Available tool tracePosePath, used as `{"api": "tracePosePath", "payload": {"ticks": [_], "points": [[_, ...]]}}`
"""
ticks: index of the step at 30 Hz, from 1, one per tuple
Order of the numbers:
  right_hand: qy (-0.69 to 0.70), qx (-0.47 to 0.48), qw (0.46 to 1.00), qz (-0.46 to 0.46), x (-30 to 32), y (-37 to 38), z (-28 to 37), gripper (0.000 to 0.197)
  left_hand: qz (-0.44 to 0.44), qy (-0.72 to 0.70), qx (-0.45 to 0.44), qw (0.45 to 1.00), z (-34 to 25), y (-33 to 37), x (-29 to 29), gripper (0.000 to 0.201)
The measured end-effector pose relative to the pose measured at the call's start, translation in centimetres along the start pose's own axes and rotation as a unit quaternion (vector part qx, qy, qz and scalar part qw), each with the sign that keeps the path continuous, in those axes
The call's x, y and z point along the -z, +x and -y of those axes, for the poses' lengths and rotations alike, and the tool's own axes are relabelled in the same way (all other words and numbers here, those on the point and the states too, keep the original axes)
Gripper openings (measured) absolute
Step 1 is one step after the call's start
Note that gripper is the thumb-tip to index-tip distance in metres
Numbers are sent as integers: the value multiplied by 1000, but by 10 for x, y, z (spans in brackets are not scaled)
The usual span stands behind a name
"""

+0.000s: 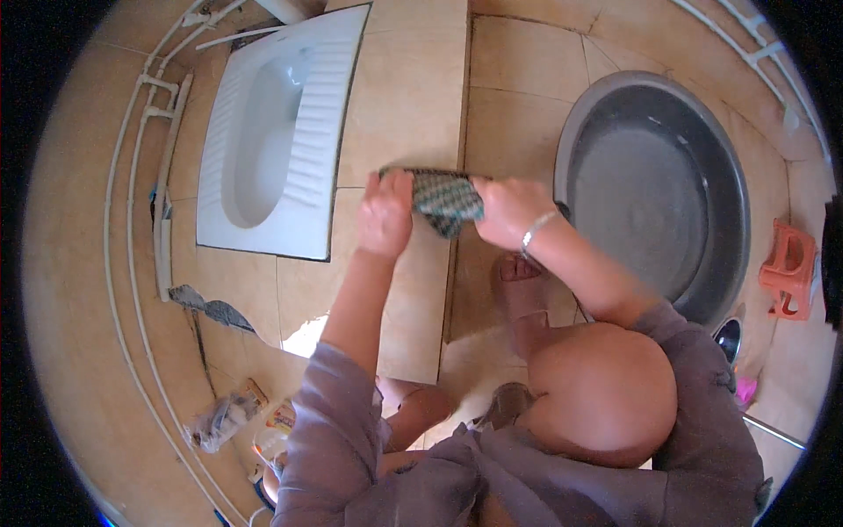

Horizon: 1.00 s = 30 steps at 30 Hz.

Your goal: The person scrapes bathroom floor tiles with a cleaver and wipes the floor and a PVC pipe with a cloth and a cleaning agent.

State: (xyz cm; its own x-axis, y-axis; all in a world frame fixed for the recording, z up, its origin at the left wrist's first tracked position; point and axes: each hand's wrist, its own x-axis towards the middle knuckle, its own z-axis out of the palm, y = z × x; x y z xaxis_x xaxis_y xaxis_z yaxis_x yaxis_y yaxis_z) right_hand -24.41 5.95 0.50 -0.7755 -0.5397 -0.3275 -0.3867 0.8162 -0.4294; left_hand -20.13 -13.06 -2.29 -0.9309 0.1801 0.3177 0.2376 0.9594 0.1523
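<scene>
A green and grey patterned cloth (446,195) is stretched between my two hands, above the edge of the raised tiled step. My left hand (386,211) is closed around its left end. At the other end, my right hand (514,211) grips the cloth, with a pale bracelet on that wrist. A loose fold hangs down between the hands. Both hands are slightly smeared, and the fingers on the far side of the cloth are partly hidden.
A white squat toilet (325,176) is set into the raised step (399,114) at left. A large grey basin (564,149) stands at right, near an orange plastic stool (788,270). White pipes (111,189) run along the left wall; a plastic bag (226,417) lies at lower left.
</scene>
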Motion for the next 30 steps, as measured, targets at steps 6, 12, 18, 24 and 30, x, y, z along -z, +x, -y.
{"api": "tracePosePath", "payload": {"ticks": [6,12,18,24,30], "points": [[-16,-24,995,92,4,-18,4,48,-9,-12,-3,1000,-12,-18,-5,28],[-19,15,1000,-8,13,14,1,33,44,5,51,998,3,15,-1,24],[-17,11,998,64,8,-18,-4,45,-20,11,-13,1000,-14,-15,-5,27],[-26,-3,999,36,12,15,-2,41,78,19,58,995,1,16,-3,23],[10,-10,998,54,6,-10,-2,44,-11,18,-21,1000,-6,-12,-5,26]]}}
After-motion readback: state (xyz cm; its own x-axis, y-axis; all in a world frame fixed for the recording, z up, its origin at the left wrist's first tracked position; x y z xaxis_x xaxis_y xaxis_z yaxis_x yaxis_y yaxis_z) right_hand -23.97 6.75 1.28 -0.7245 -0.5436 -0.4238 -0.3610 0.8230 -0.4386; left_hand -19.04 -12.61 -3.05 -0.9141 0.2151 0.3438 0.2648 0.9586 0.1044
